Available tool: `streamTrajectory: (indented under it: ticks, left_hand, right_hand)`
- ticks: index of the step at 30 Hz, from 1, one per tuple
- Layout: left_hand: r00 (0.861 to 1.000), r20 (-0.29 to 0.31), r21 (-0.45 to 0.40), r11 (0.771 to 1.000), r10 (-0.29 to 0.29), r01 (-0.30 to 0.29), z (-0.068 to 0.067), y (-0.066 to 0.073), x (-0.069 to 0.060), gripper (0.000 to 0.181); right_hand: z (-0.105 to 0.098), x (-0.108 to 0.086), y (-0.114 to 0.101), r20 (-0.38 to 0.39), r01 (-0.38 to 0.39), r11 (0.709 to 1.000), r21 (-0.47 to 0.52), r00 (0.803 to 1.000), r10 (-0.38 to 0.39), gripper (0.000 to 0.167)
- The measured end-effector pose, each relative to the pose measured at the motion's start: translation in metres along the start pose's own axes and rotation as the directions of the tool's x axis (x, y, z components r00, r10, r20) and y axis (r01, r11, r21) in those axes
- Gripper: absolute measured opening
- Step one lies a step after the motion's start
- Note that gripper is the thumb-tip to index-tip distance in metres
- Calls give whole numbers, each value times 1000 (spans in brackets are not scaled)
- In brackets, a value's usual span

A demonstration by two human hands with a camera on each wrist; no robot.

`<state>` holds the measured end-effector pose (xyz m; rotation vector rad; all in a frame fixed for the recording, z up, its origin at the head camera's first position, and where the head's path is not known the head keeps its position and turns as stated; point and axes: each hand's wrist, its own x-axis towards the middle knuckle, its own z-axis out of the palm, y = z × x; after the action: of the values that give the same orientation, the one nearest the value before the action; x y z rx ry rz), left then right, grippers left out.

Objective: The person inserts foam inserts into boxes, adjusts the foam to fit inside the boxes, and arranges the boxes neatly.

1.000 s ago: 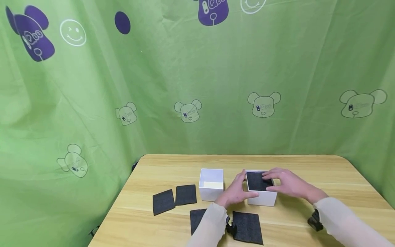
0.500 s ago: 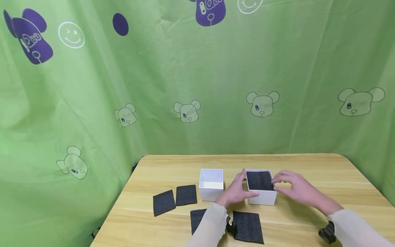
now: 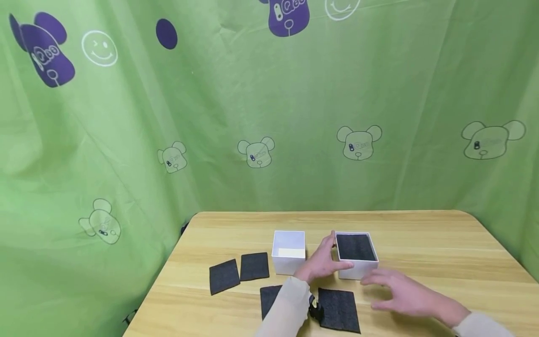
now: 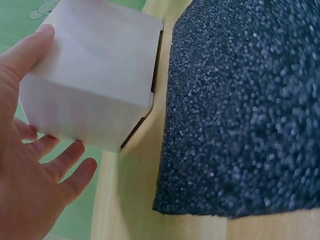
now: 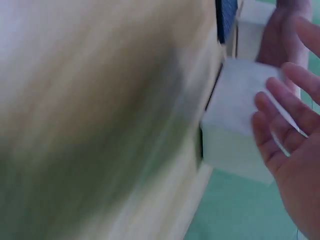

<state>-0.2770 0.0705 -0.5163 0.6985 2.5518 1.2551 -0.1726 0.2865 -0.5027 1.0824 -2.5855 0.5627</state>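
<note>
A green curtain [image 3: 261, 93] hangs in folds along the left, far and right sides, printed with outlined bears [image 3: 359, 144], purple bears [image 3: 47, 54] and white smiling faces [image 3: 99, 48]. A pale wood-grain bench [image 3: 421, 234] with rounded far corners stands before it.

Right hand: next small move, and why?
Probably lower the right hand to the nearest loose black square and pinch its edge. That hand is open and empty close by, the square lies flat on the table, and the left hand holds the white box, which already has a black square inside.
</note>
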Motion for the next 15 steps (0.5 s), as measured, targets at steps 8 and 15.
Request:
streamTrajectory:
  ticks: [8,15]
  left_hand:
    - [1000,10,9,1000,10,-10,-1,1,0,106]
    - [1000,2,17,1000,20,-20,-2,1,0,106]
  right_hand:
    - [19,-2,-13,117,98,994,-49,989,-92,66]
    - [25,5,-19,115,121,991,-52,987,-115,74]
